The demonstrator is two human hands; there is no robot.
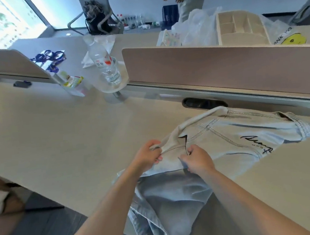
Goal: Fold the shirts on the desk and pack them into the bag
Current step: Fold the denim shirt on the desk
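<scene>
Both hands pinch the pale denim shirt [219, 141] at the table's [65, 126] near edge, the left hand [148, 154] at a gathered edge and the right hand [197, 159] just beside it, so the folding looks barely begun; spreading it flat seems next.

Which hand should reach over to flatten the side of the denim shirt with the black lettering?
Probably the right. The right hand holds the denim shirt nearer the black lettering; the left hand pinches the edge farther away and would have to cross over it.
</scene>
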